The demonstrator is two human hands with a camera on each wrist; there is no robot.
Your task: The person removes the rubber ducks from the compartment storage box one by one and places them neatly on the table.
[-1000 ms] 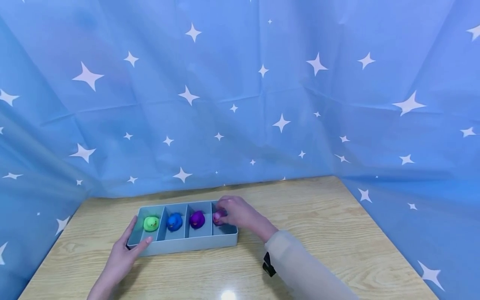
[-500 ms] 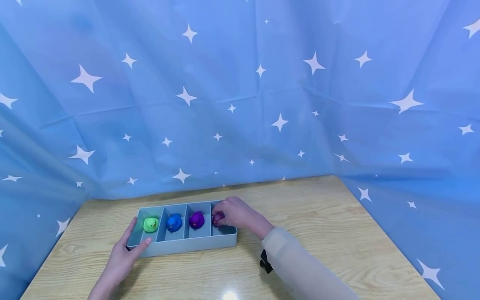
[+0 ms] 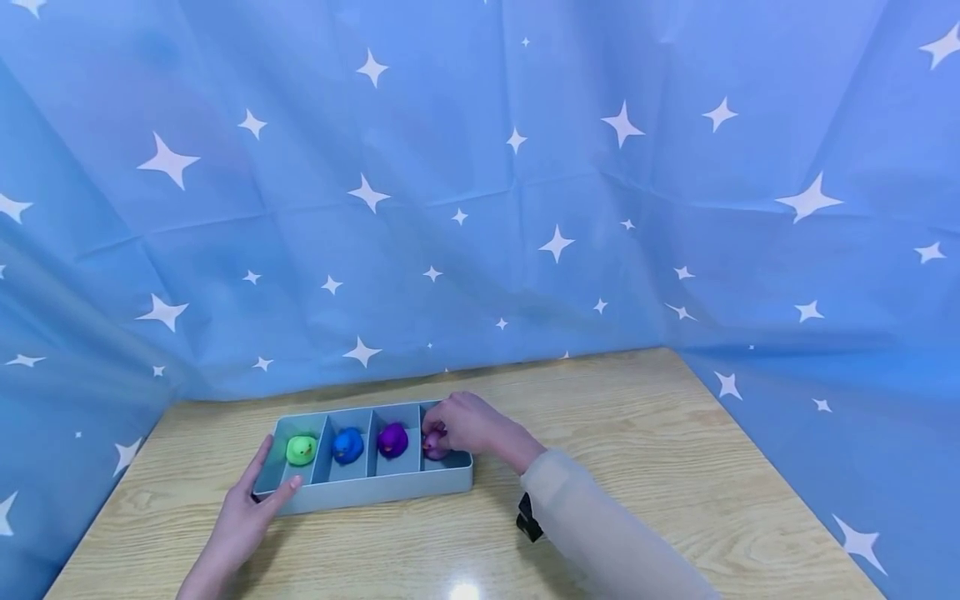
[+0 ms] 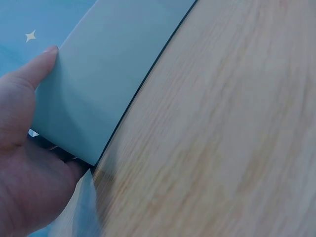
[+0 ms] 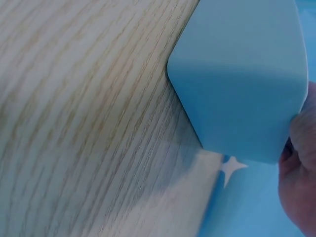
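A light blue-grey divided box (image 3: 375, 492) lies on the table in the head view. My left hand (image 3: 242, 514) holds its left end, thumb on the front rim and fingers along the end wall. My right hand (image 3: 477, 429) reaches over the right end and pinches a pinkish-purple rubber duck (image 3: 433, 447) in the rightmost compartment; the fingers hide part of it. From the left, the other compartments hold a green duck (image 3: 302, 450), a blue duck (image 3: 348, 446) and a deep purple duck (image 3: 392, 440). Both wrist views show the box's outer walls; the ducks are hidden there.
The wood-grain table (image 3: 600, 433) extends in front of the box and to its right. A blue curtain (image 3: 480, 208) with white stars hangs behind the table and along both sides. A black wrist device (image 3: 528, 518) sits under the right sleeve (image 3: 592, 517).
The pinkish-purple duck has turned slightly within my right fingers and shows more of its side. The left hand and the box keep their places; the head view has shifted a little.
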